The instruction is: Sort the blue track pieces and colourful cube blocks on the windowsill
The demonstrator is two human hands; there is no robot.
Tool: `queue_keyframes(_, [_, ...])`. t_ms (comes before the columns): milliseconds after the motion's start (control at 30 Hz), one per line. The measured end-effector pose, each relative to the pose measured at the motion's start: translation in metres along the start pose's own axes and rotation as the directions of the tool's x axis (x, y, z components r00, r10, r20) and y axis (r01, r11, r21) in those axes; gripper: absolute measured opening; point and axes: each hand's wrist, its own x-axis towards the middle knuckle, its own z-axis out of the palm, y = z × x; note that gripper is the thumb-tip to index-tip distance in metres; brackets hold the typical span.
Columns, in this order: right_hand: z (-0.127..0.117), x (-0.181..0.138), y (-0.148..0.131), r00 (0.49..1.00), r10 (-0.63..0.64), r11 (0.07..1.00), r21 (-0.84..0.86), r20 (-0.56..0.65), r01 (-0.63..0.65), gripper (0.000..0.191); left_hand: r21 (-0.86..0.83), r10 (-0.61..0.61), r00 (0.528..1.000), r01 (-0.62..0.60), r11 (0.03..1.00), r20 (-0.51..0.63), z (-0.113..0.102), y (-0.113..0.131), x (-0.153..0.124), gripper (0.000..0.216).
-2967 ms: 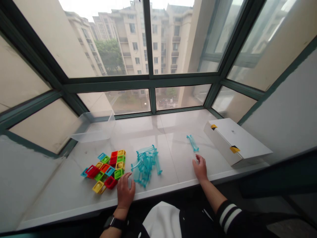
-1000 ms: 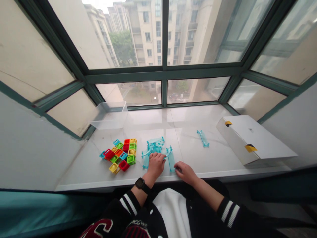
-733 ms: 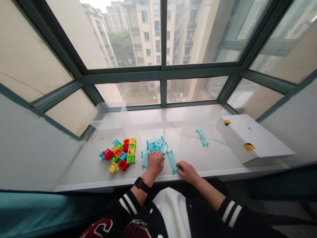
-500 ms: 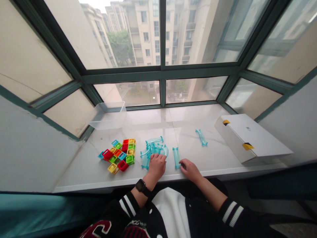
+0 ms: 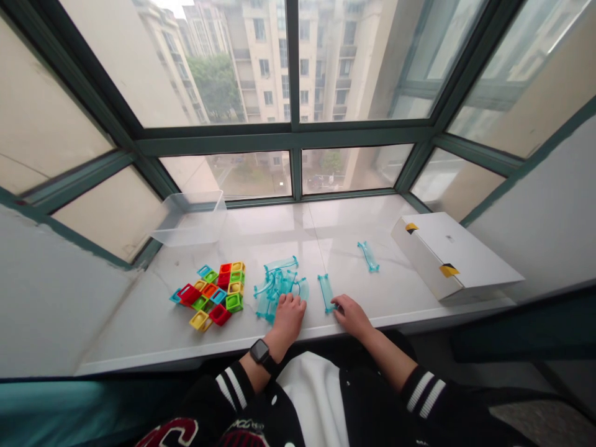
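A heap of translucent light-blue track pieces (image 5: 278,284) lies on the white marble-look sill, some of them overlapping. My left hand (image 5: 289,315) is at the near right edge of this heap, its fingers curled downward; the fingertips and whatever is under them are hidden. To the right of the heap, a single straight blue track piece (image 5: 326,293) lies flat, pointing away from me. The bent fingers of my right hand (image 5: 352,316) hold its near right corner. Another slightly twisted blue track piece (image 5: 368,257) rests farther back on the right, apart from both hands.
Left of the heap sit several red, yellow, green, orange and blue square blocks (image 5: 215,295). A clear plastic bin (image 5: 190,233) stands behind them by the window. On the right is a white box (image 5: 454,254) with yellow-black tabs. The sill's front edge (image 5: 177,356) runs close to my body.
The whole view has shifted slightly, moving things left. My left hand has drawn back a little toward me from the heap. My right hand stays at the same straight track piece.
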Motion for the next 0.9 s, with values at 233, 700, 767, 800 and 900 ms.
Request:
queue_keyframes(233, [-0.002, 0.001, 0.002, 1.000, 0.002, 0.999, 0.038, 0.000, -0.002, 0.024, 0.001, -0.019, 0.999, 0.019, 1.000, 0.039, 0.008, 0.001, 0.003, 0.026])
queue_keyframes(700, [-0.006, 0.038, 0.028, 0.977, -0.012, 0.997, 0.068, -0.214, 0.027, 0.021, -0.748, -0.023, 1.000, 0.015, 0.664, -0.001, 0.022, 0.035, 0.048, 0.063])
queue_keyframes(767, [-0.005, 0.054, 0.031, 0.973, -0.012, 0.998, 0.053, -0.229, 0.024, 0.023, -0.791, -0.076, 0.995, 0.095, 0.605, 0.061, 0.027, 0.039, 0.065, 0.068])
queue_keyframes(800, [-0.005, 0.062, 0.032, 0.972, -0.011, 0.999, 0.043, -0.237, 0.021, 0.024, -0.801, -0.096, 0.992, 0.124, 0.585, 0.083, 0.028, 0.040, 0.073, 0.069])
queue_keyframes(900, [-0.005, 0.089, 0.036, 0.969, 0.006, 1.000, 0.004, -0.246, -0.005, 0.027, -0.803, -0.138, 0.983, 0.177, 0.569, 0.119, 0.027, 0.042, 0.095, 0.073])
